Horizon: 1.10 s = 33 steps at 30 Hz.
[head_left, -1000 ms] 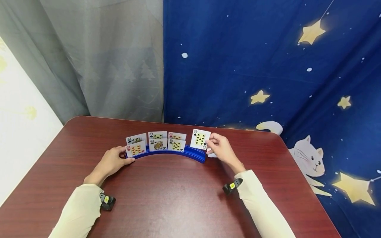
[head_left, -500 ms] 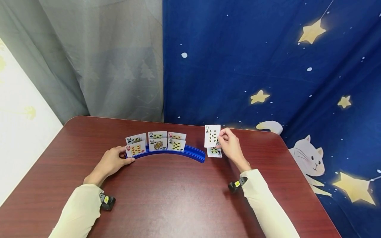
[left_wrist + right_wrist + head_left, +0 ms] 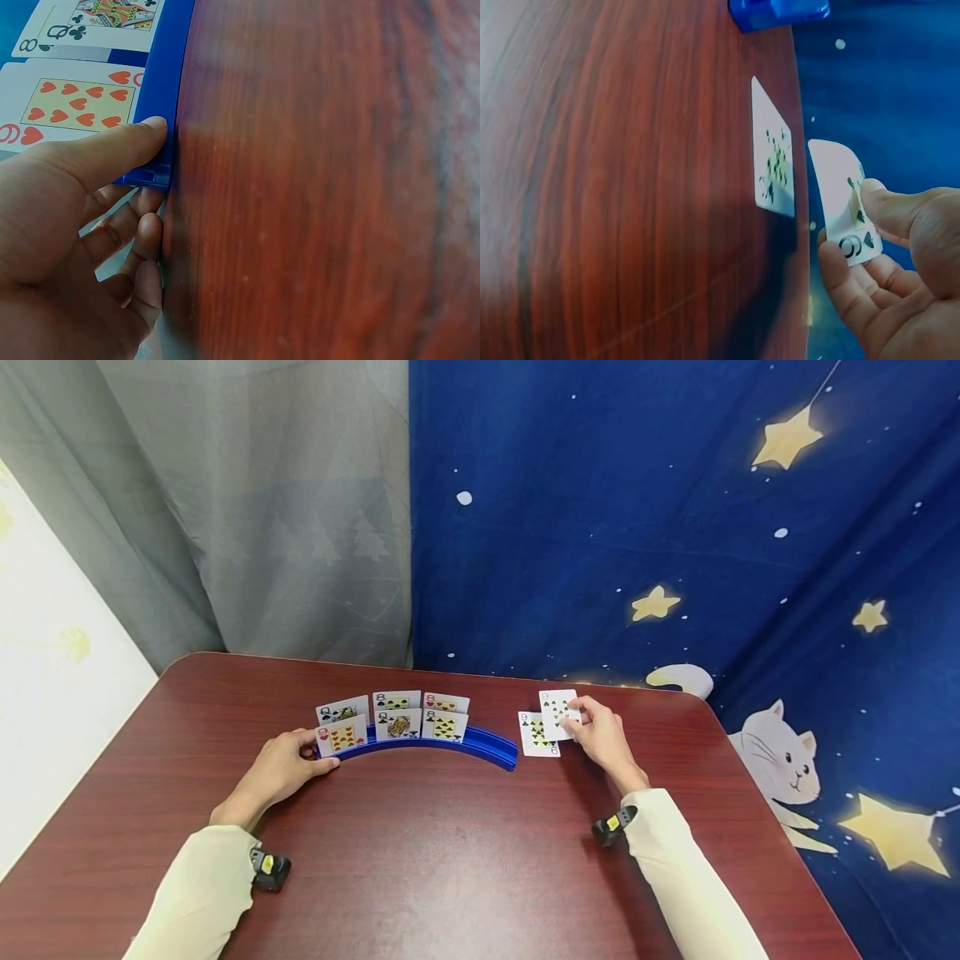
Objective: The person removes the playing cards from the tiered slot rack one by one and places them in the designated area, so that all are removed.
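Note:
My left hand (image 3: 281,770) grips the left end of a curved blue card holder (image 3: 487,747), its thumb on the front edge. Just above that thumb, the nine of hearts (image 3: 79,101) stands in the holder's front row. The queen of clubs (image 3: 397,725) and a black eight (image 3: 444,727) stand to its right, with more cards partly hidden in the row behind. My right hand (image 3: 607,743) pinches the nine of spades (image 3: 555,712) by its right edge, raised and slightly bent. Lower left of it, another black nine (image 3: 536,737) lies face up on the table, partly overlapped in the head view.
The red-brown wooden table (image 3: 450,860) has rounded far corners. Behind it hang a grey curtain (image 3: 300,527) and a blue curtain (image 3: 540,527) with stars and a cat. The holder's right stretch shows bare slots.
My right hand has carried the nine of spades rightward, away from the holder's right end and past the black nine on the table, uncovering most of it. The left hand stays put.

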Available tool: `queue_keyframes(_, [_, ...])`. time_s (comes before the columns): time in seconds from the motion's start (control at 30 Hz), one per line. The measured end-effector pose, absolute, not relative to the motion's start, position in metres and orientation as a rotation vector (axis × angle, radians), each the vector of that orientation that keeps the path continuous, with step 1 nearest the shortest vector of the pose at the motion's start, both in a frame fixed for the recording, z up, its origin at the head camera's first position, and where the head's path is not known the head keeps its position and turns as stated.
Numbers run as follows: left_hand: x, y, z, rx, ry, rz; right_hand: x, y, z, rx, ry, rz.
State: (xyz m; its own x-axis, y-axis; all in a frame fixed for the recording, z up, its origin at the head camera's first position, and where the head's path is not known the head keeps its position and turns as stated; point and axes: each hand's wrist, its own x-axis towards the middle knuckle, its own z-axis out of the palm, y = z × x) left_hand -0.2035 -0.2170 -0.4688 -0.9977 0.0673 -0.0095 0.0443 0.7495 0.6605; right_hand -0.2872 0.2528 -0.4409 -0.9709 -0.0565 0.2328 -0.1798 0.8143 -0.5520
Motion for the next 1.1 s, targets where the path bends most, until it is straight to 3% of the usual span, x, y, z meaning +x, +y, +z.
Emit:
queue_keyframes(0.57, [-0.204, -0.217, -0.469, 0.091, 2.905, 1.100, -0.284, 0.274, -0.443, 0.029, -2.962, 0.652])
queue_keyframes(1.1, [-0.203, -0.217, -0.468, 0.088, 2.902, 1.094, -0.284, 0.264, -0.447, 0.015, -3.111, 0.448])
